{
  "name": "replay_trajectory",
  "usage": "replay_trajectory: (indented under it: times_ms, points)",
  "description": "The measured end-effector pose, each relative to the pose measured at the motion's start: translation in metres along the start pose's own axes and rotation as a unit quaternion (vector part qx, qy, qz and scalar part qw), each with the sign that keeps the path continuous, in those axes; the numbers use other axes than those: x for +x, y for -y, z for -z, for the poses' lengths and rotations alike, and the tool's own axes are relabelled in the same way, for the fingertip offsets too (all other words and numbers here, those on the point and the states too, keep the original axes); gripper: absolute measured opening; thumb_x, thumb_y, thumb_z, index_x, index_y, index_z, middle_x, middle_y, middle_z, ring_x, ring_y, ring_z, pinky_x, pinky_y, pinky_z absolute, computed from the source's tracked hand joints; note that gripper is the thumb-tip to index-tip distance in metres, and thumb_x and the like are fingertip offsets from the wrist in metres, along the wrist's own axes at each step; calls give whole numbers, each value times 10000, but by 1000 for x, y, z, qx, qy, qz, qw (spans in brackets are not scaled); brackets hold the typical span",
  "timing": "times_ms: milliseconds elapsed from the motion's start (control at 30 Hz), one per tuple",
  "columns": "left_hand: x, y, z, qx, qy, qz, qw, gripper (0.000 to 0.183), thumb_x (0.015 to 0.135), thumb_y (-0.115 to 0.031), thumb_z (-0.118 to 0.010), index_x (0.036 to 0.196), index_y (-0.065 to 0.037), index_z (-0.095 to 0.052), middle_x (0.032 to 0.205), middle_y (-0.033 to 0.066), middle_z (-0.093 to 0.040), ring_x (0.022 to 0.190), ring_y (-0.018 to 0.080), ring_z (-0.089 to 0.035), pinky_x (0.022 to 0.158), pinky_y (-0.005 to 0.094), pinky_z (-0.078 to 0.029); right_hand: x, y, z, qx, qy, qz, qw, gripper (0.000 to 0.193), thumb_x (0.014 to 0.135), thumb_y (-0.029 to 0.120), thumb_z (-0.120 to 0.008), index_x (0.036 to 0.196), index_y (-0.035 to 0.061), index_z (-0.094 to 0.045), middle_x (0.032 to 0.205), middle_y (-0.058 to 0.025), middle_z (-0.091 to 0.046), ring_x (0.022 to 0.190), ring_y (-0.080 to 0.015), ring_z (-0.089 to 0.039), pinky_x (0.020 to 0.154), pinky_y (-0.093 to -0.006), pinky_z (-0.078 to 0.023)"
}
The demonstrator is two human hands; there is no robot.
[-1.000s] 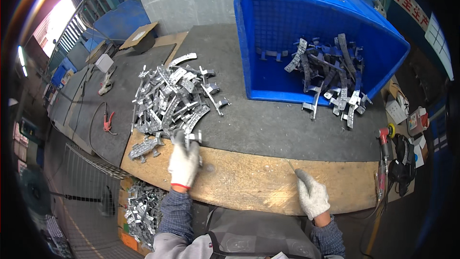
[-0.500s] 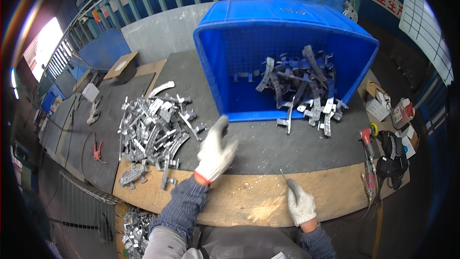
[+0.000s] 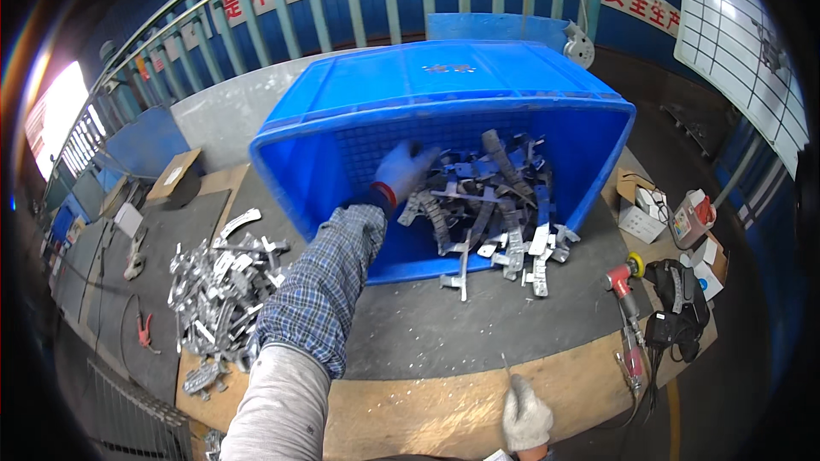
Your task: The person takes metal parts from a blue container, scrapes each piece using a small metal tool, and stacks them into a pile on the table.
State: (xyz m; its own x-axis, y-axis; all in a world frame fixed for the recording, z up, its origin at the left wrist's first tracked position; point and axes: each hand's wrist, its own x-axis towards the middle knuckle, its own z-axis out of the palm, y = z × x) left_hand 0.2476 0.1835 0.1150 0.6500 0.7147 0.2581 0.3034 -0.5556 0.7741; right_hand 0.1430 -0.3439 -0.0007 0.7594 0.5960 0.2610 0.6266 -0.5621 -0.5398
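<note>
My left hand (image 3: 403, 169), in a white glove, reaches inside a blue plastic bin (image 3: 589, 105) that lies on its side with its mouth facing me. It is at the left of a heap of grey metal brackets (image 3: 512, 205); motion smears its fingers, so their grip is unclear. My gloved right hand (image 3: 525, 417) stays low at the bench's front edge, closed round a thin metal tool (image 3: 506, 364) whose slim tip points away from me. Left of my forearm, a second pile of metal brackets (image 3: 224, 286) lies on the dark mat.
At the right lie a red air grinder (image 3: 622, 282) with a yellow pad and a black bag-like thing (image 3: 679, 294). Small cartons (image 3: 642, 215) stand behind them. A red air blow gun (image 3: 145, 330) rests on the left. Green railings (image 3: 354, 0) run behind the bench.
My left hand has gone from over the mat, beside the left pile, forward into the bin. My right hand still holds the thin tool. The whole view has shifted, with the bin appearing lower and further left.
</note>
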Motion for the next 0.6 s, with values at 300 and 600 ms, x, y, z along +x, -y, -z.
replay_trajectory:
  times_ms: [300, 600]
  points:
    - [56, 31, -3, 90, 204, -277, 935, 613, 1077, -463, -667, 1484, -4, -655, 1439, 190, -711, 1296, 298, -681, 1086, 415, -545, 12, -1, -2, -29, -49, 42, 997, 326, 1013, 203, -751, 1322, 104, -784, 813, -161, -757, 622, -349, -692, 608, -484, -579]
    - [-49, 39, -2, 34, 250, -250, 935, 497, 1127, -322, -584, 1553, -68, -613, 1455, 167, -705, 1265, 275, -702, 1039, 381, -568, 18, 17, 5, 38, 13, -42, 998, 263, 1022, 163, -722, 1259, 62, -777, 918, -235, -791, 801, -434, -775, 732, -501, -621]
